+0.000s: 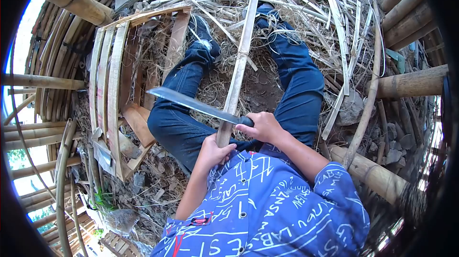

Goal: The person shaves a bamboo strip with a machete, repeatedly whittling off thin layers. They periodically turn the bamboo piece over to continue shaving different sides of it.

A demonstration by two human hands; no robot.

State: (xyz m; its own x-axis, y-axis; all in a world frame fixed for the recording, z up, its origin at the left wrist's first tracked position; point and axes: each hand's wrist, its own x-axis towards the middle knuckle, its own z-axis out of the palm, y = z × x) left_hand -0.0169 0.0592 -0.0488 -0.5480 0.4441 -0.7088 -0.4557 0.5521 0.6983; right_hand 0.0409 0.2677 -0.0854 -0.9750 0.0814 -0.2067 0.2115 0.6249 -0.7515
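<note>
My right hand (263, 126) is closed around the dark handle of a long-bladed knife (191, 103). The blade points to the left and lies across a split bamboo strip (243, 52), touching or just over it. My left hand (213, 152) grips the near end of this strip, close to my waist. The strip runs away from me between my legs (296, 82), its far part reaching past my shoes. Part of the left hand's fingers is hidden under the strip and against the shirt (267, 199).
A wooden crate (114, 90) stands beside my left leg. Thin bamboo slivers (337, 32) and curled shavings (306, 51) litter the ground ahead. Bamboo poles (411, 82) and stones (351, 107) are on the right; a bamboo slat wall (52, 56) rises on the left.
</note>
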